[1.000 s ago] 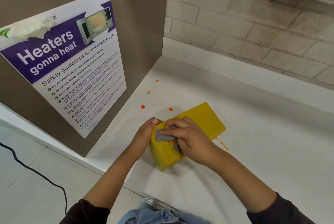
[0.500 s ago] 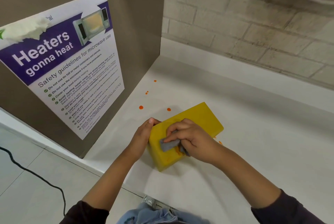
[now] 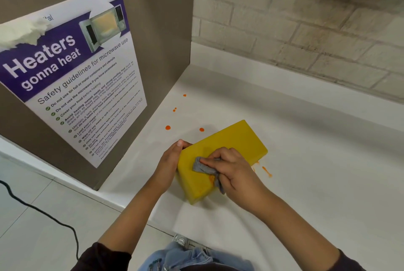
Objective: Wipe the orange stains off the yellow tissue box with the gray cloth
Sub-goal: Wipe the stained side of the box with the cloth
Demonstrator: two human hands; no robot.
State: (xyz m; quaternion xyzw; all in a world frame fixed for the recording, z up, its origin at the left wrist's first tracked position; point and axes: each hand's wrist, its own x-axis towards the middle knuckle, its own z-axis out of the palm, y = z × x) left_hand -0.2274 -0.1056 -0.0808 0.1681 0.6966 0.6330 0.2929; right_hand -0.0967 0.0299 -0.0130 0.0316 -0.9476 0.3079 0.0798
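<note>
A yellow tissue box (image 3: 236, 141) lies flat on the white counter (image 3: 306, 161), its long side running from near left to far right. My left hand (image 3: 170, 159) grips the box's near left end, thumb up at the corner. My right hand (image 3: 231, 168) pinches a small gray cloth (image 3: 202, 167) and presses it on the box's top near that end. An orange stain (image 3: 211, 178) shows on the box just below the cloth, at my fingers.
Orange drops (image 3: 168, 127) dot the counter left of the box, and an orange smear (image 3: 266, 171) lies to its right. A brown panel with a microwave safety poster (image 3: 72, 87) stands at the left. Brick wall behind. A black cable (image 3: 43, 214) crosses the floor.
My right hand slid the cloth back and forth on the box's near end: toward me half a second ago, now a little away and to the left. The left hand kept its hold.
</note>
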